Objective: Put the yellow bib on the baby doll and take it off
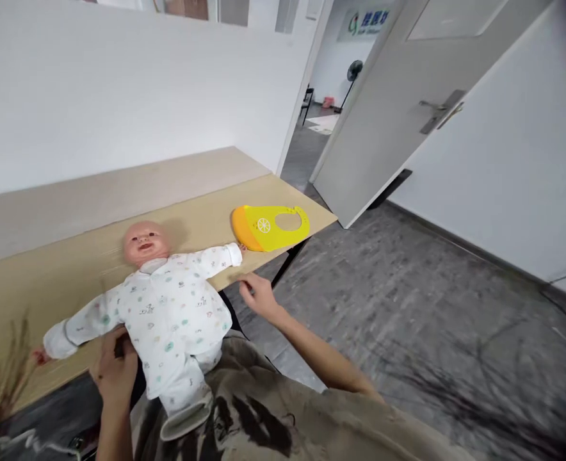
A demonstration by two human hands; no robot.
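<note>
A baby doll in a white printed outfit lies on its back, its head and arms on the table and its lower body over the edge against my lap. My left hand is beside the doll's side, below its outstretched arm, with loosely bent fingers and a gap at the thumb; its fingertips are partly hidden. My right hand is at the table's front edge, thumb apart from the fingers, holding nothing. Just beyond it lies a yellow bib with an orange pocket and a citrus-slice print, close to the doll's other hand.
The wooden table runs along a white partition and ends at the right. A grey door stands ajar past that corner, with a fan in the room beyond. White cables are at the lower left.
</note>
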